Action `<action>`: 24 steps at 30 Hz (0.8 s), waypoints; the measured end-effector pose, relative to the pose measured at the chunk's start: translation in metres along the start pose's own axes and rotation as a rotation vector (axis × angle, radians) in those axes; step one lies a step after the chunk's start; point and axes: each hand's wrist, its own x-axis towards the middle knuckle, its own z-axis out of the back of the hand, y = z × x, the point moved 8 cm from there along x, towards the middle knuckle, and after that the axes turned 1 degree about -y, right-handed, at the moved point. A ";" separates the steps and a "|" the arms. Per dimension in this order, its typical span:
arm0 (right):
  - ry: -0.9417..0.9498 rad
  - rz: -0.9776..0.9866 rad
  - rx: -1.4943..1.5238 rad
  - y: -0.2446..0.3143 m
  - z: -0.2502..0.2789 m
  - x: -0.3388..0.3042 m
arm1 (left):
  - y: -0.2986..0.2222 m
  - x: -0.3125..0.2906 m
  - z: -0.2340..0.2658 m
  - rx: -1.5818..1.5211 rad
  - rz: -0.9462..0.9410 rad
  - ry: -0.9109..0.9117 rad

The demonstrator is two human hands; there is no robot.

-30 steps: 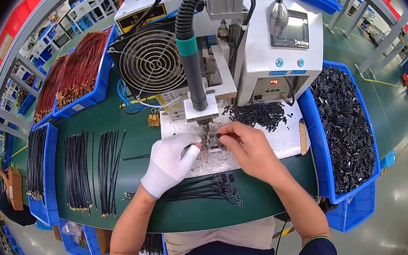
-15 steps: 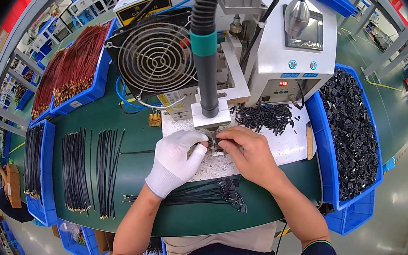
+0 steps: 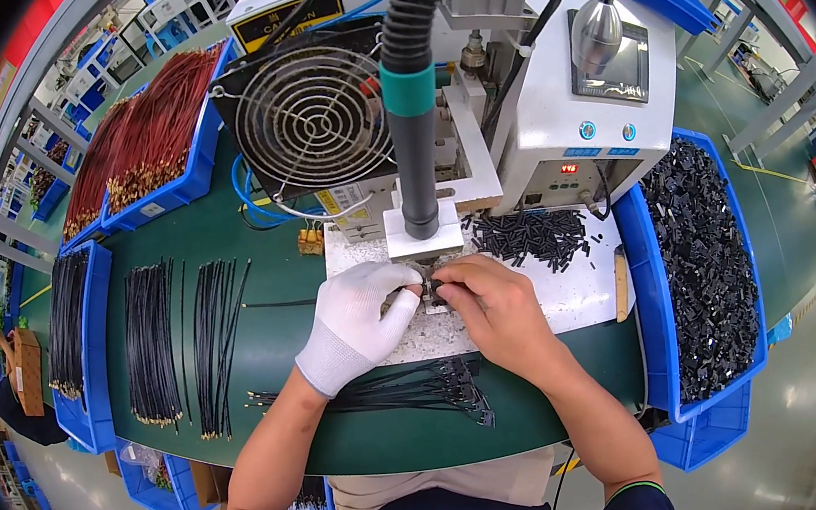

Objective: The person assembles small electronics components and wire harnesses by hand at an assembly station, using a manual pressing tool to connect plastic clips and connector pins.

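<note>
My left hand (image 3: 358, 322), in a white glove with the thumb and a fingertip bare, is closed on a thin black cable (image 3: 280, 303) whose tail sticks out to the left. Close beside it, my bare right hand (image 3: 497, 311) pinches a small black part (image 3: 437, 285) between thumb and forefinger. The fingertips meet at a small metal fixture (image 3: 435, 303) under the machine's white nozzle plate (image 3: 423, 237), and they partly hide the cable's end. Just in front of my hands lies a bundle of black cables (image 3: 413, 389) with flat black ends.
Short black tubes (image 3: 531, 237) lie piled behind my right hand, near a wooden-handled tool (image 3: 620, 284). A blue bin (image 3: 702, 279) of black parts stands at the right. To the left are rows of black cables (image 3: 154, 342) and a bin of red cables (image 3: 155, 131). A suction hose (image 3: 418, 145) hangs above.
Both hands stay together at the fixture, their fingers shifted only very slightly. The view has moved by a small amount.
</note>
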 end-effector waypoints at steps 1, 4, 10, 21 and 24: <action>-0.002 0.006 -0.005 0.000 0.000 0.000 | 0.000 0.000 -0.001 0.011 0.000 0.006; 0.000 0.004 -0.010 0.000 0.000 0.000 | 0.000 0.000 -0.001 0.019 -0.015 0.005; -0.007 0.017 -0.013 0.000 0.000 0.000 | 0.002 0.001 -0.002 -0.029 0.032 0.026; -0.010 0.030 -0.025 0.005 0.001 0.001 | -0.004 0.003 0.001 0.011 -0.004 0.031; 0.005 0.012 -0.042 0.006 0.002 0.001 | -0.002 0.003 -0.002 0.030 -0.001 0.049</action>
